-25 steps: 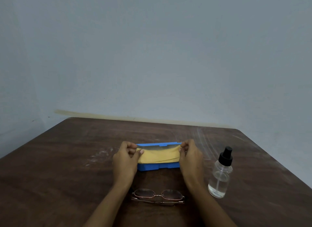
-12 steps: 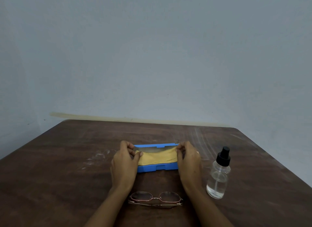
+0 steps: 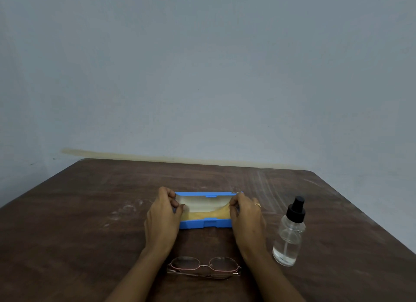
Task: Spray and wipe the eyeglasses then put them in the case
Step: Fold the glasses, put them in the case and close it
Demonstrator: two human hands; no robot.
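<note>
Left hand (image 3: 164,216) and right hand (image 3: 245,216) are pinching the yellow cloth (image 3: 209,214) by its ends inside the open case (image 3: 207,224). Eyeglasses (image 3: 203,265) are lying folded just this side of the case, long axis parallel to it, between both wrists. Spray bottle (image 3: 289,234) is sitting right of the case, nearer the right hand.

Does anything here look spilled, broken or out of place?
Nothing spilled or broken. The spray bottle stands upright, the eyeglasses lie folded. Only whitish smudges mark the table left of the blue case. The yellow cloth lies unevenly inside it.
</note>
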